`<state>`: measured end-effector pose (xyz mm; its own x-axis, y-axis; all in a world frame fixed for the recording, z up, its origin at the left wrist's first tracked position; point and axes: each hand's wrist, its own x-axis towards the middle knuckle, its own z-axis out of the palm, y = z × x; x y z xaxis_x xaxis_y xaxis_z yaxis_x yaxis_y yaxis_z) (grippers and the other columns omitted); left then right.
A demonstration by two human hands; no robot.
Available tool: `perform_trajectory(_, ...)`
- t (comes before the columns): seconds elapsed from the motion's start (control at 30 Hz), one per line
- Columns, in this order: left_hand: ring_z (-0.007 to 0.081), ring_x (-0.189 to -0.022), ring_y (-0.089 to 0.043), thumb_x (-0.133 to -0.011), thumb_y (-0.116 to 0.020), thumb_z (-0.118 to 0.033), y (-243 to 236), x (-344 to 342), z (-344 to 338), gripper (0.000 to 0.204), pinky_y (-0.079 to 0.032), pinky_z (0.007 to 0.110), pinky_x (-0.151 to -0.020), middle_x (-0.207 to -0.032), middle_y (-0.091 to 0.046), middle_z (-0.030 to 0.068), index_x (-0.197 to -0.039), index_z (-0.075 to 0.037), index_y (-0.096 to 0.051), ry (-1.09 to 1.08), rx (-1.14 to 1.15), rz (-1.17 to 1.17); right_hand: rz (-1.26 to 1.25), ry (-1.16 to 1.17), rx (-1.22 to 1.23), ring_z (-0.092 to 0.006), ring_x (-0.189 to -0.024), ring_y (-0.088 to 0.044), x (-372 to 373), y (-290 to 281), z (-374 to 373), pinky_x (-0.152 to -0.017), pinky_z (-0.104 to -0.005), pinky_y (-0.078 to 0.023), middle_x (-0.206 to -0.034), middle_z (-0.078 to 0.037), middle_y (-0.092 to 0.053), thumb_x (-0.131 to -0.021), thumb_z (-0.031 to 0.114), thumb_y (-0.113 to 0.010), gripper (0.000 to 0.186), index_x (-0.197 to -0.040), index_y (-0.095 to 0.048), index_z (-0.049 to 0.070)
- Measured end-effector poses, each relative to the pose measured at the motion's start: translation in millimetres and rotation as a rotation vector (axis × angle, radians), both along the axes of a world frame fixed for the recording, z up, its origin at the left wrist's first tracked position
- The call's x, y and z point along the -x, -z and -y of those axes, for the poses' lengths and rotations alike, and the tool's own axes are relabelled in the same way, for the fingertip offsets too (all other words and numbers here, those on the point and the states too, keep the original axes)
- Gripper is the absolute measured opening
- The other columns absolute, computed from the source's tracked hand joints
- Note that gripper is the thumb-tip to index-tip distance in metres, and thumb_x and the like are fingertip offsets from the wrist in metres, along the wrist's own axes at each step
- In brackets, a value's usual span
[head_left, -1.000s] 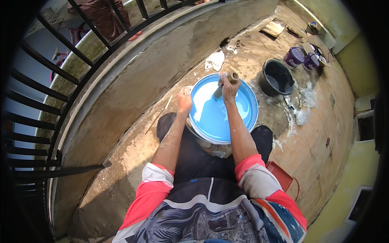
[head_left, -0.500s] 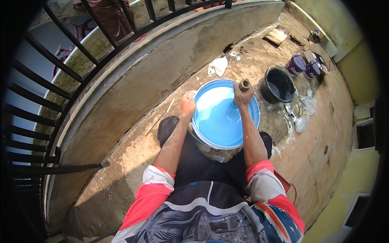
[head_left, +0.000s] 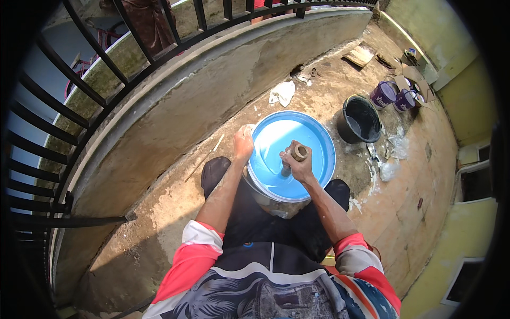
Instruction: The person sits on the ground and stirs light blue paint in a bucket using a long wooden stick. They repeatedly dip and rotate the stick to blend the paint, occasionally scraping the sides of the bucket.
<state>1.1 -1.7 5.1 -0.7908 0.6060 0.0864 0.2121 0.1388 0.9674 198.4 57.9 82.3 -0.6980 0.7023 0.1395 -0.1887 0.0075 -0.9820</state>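
Note:
A large bucket (head_left: 334, 161) of light-blue paint (head_left: 271, 139) stands between my knees. My left hand (head_left: 244, 143) is closed on the left side of its rim. My right hand (head_left: 300, 168) is wrapped around a thick brown stick (head_left: 300, 152) with a round, hollow-looking end. That stick stands upright near the middle of the bucket, its lower part dipping into the paint. Below the surface its end is hidden. A streak runs through the paint beside it.
A black bucket (head_left: 361, 121) is to the right, with purple pails (head_left: 383, 95) beyond. White cloth (head_left: 282, 93) and a thin stick (head_left: 204, 158) lie on the ground by the low wall (head_left: 212, 106). Clear plastic (head_left: 390, 170) sits beside spilled white paint. Black railings (head_left: 69, 111) top the wall.
My right hand has moved the thick stick through the paint from the right side of the bucket toward the middle and nearer to me. My left hand stays on the rim.

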Motion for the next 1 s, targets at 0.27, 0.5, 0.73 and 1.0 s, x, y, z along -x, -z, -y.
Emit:
perform_trajectory(0.27,0.0317,-0.095,-0.069,-0.102,-0.045,-0.016,-10.5,-5.1,-0.5,0.032,-0.051,0.041,-0.086,-0.1,-0.073,0.0188,-0.108,0.002,-0.07,0.017,0.028,0.084,0.07,0.657,-0.327,-0.0087,-0.054,-0.052,26.0,19.5,-115.5,-0.05,-0.0272,-0.041,-0.063,0.001,-0.055,-0.083,0.005,-0.071,0.02,-0.073,-0.053,0.006)
perform_trajectory(0.5,0.0293,-0.097,-0.068,-0.102,-0.046,-0.017,15.1,4.5,-6.8,0.031,-0.051,0.039,-0.088,-0.102,-0.073,0.0178,-0.11,0.001,-0.07,-0.001,-0.002,0.063,-0.152,0.691,-0.049,-0.0087,-0.065,-0.052,117.9,9.2,-79.8,-0.061,-0.0278,-0.044,-0.071,0.002,-0.057,-0.079,0.002,-0.07,0.015,-0.077,-0.055,0.004)
perform_trajectory(0.73,0.0395,-0.099,-0.068,-0.1,-0.047,-0.019,13.2,2.3,-4.8,0.031,-0.051,0.045,-0.088,-0.102,-0.072,0.023,-0.109,0.001,-0.07,-0.03,0.019,0.033,0.08,0.021,-0.14,-0.005,-0.056,-0.046,57.2,-5.8,44.4,-0.051,-0.0257,-0.038,-0.063,0.003,-0.052,-0.082,0.002,-0.073,0.024,-0.073,-0.052,0.008)
perform_trajectory(1.0,0.0376,-0.098,-0.069,-0.101,-0.046,-0.019,33.8,6.4,-7.5,0.031,-0.051,0.044,-0.088,-0.104,-0.072,0.0212,-0.108,0.0,-0.07,0.015,-0.071,0.063,0.076,0.413,-0.258,-0.0069,-0.051,-0.052,-24.5,4.7,-61.5,-0.045,-0.0244,-0.04,-0.061,-0.001,-0.056,-0.087,0.001,-0.069,0.02,-0.074,-0.054,0.006)
